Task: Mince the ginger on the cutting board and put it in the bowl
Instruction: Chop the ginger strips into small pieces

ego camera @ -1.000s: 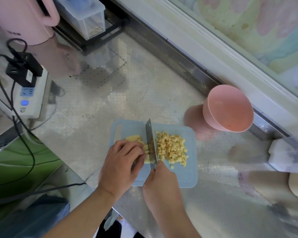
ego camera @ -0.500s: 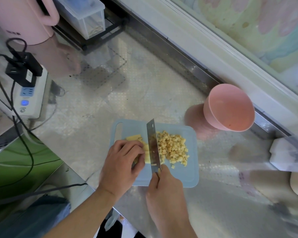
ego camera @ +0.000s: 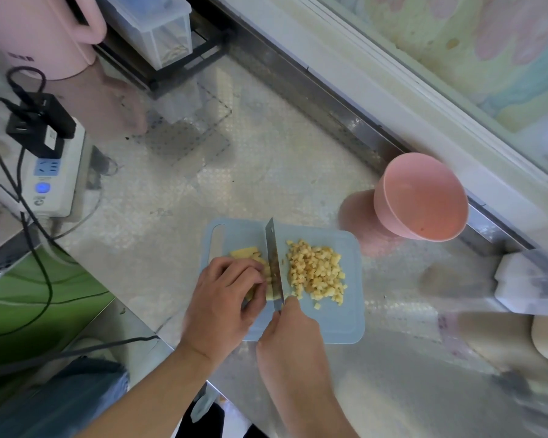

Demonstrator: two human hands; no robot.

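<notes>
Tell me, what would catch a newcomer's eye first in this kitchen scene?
Probably the heap of small yellow ginger cubes on the pale blue plastic cutting board, right of the steel knife blade. The right hand grips the knife while the left hand holds the uncut ginger strips. The empty pink bowl stands beyond the board's far right corner.

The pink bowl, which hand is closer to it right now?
Right. The right hand grips the knife at the board's near edge, on the pink bowl's side; the left hand holds uncut ginger farther left.
</notes>
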